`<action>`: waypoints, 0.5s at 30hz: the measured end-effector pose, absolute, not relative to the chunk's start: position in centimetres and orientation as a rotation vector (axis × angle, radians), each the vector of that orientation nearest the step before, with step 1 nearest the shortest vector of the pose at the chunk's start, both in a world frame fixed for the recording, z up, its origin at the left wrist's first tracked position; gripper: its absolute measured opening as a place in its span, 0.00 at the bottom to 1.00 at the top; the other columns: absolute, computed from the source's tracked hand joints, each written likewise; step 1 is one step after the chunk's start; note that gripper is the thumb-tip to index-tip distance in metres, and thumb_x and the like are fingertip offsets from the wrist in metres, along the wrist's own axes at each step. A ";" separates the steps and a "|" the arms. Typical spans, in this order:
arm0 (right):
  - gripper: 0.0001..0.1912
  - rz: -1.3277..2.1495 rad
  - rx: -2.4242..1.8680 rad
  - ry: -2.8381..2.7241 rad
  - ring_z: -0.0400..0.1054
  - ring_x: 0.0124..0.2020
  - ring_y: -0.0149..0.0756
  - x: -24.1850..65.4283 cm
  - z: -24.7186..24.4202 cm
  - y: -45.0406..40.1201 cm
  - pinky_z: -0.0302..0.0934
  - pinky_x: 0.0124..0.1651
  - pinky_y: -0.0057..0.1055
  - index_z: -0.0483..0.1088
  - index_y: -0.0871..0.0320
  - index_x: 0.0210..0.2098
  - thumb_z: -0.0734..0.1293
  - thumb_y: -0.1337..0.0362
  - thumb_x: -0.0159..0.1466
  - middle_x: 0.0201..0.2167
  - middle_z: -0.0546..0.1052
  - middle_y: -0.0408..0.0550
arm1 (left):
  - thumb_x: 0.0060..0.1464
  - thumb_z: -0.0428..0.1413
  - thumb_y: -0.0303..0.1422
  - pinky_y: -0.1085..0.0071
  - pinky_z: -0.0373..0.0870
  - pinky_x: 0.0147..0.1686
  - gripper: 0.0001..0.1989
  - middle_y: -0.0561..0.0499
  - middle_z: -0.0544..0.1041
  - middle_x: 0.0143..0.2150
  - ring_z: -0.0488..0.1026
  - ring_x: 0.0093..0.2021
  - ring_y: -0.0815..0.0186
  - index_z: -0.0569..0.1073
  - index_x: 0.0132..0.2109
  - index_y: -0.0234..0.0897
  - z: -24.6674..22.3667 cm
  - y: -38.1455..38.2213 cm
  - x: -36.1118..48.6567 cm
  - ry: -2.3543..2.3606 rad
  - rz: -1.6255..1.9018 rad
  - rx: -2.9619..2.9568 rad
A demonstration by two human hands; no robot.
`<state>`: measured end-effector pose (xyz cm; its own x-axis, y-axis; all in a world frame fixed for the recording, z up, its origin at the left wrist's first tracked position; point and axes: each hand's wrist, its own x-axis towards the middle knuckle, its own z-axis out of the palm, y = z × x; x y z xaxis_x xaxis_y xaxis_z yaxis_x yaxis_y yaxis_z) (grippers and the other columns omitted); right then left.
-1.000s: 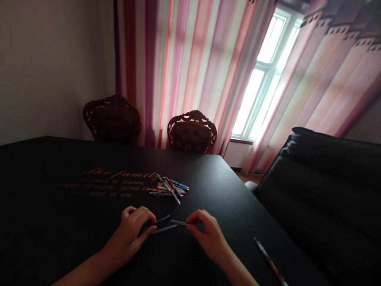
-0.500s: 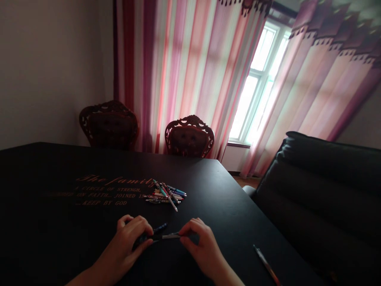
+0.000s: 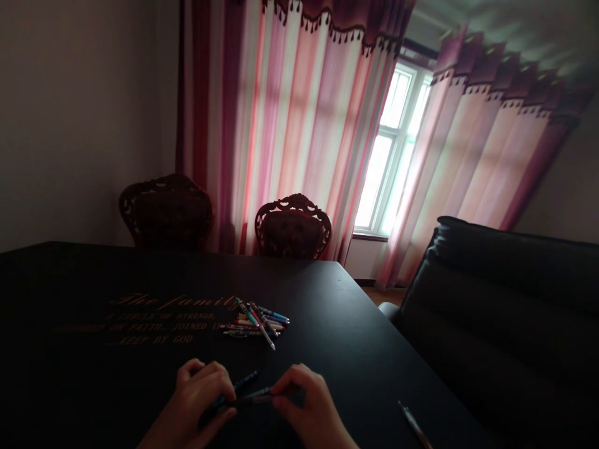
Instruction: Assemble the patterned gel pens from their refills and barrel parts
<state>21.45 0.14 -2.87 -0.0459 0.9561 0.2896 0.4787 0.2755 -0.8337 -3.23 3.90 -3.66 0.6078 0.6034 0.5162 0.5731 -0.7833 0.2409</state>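
Near the front of the black table (image 3: 154, 380), my left hand (image 3: 199, 399) pinches the left end of a thin, dark pen (image 3: 255, 396). The fingertips of my right hand (image 3: 306, 399) close on that pen's right end. A dark blue pen (image 3: 246, 379) slants just behind, its lower end hidden by my left fingers. Farther back lies a loose pile of several pens (image 3: 259, 321) in mixed colours, beside gold lettering on the tabletop. One single pen (image 3: 414, 424) rests apart at the front right.
Two carved chairs (image 3: 166, 215) with dark backs stand behind the table's far edge. A black leather seat (image 3: 505, 312) is close along the right side. Striped curtains (image 3: 299, 125) hang around a bright window (image 3: 374, 181).
The view has tilted up, so table and hands appear lower. The pen between my hands has shifted slightly in angle; both hands still grip it.
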 end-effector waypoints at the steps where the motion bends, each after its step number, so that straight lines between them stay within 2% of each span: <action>1: 0.09 0.678 -1.339 -1.654 0.70 0.35 0.36 21.3 -3.0 0.1 0.60 0.42 0.30 0.78 0.57 0.30 0.73 0.76 0.52 0.30 0.76 0.43 | 0.57 0.57 0.29 0.66 0.50 0.50 0.05 0.59 0.78 0.37 0.75 0.40 0.66 0.68 0.40 0.44 -3.6 3.9 -3.2 0.994 0.920 2.787; 7: 0.10 0.691 -1.425 -1.689 0.70 0.36 0.38 20.0 -3.5 -0.2 0.60 0.43 0.30 0.79 0.56 0.28 0.74 0.76 0.49 0.30 0.77 0.44 | 0.55 0.56 0.24 0.67 0.50 0.51 0.09 0.59 0.78 0.37 0.75 0.41 0.67 0.67 0.38 0.44 -3.1 3.4 -2.8 0.840 0.929 2.862; 15: 0.15 0.754 -1.359 -1.793 0.70 0.33 0.36 18.9 -3.9 -0.3 0.60 0.38 0.27 0.80 0.55 0.33 0.73 0.77 0.48 0.29 0.76 0.43 | 0.57 0.55 0.24 0.67 0.53 0.50 0.08 0.59 0.78 0.36 0.75 0.41 0.67 0.68 0.38 0.44 -2.9 3.2 -2.7 0.794 0.877 2.824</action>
<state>18.91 -0.27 -3.88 -0.1549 0.9649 0.2123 0.5231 0.2624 -0.8109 -2.69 3.16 -2.87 0.7019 0.5005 0.5068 0.4551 -0.8625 0.2214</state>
